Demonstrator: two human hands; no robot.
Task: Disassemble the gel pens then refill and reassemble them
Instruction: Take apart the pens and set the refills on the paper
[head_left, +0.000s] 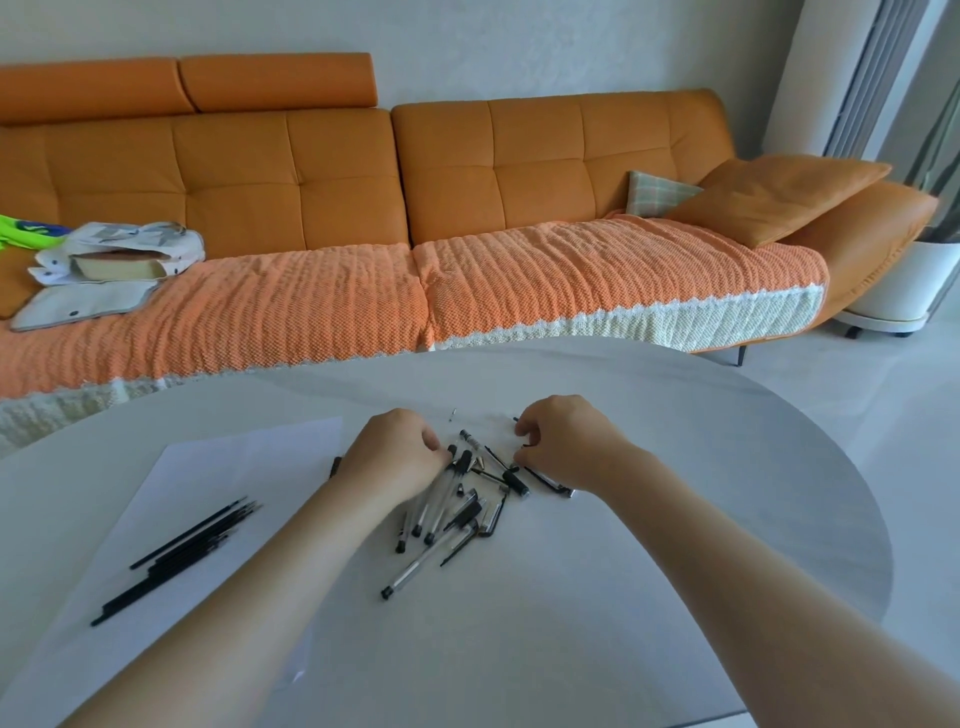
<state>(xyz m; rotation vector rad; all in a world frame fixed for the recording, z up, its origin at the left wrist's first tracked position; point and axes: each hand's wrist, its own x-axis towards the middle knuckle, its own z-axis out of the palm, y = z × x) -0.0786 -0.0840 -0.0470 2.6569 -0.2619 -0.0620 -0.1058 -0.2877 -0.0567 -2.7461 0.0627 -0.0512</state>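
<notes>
In the head view, the gel pens (439, 499) are seen heaped mid-counter (623, 571) as clear barrels with black caps and tips, some taken apart. The left hand (400, 452) is curled over their far ends; whether one is gripped cannot be told. A small black part (516, 419) is pinched by the right hand (566, 441). Thin black refills (182, 556) are laid on a paper sheet (249, 457) at left.

Two hands (397, 452) (566, 441), one paper sheet (249, 457), perhaps six black refills (182, 558) and five clear pen barrels (439, 493)
</notes>
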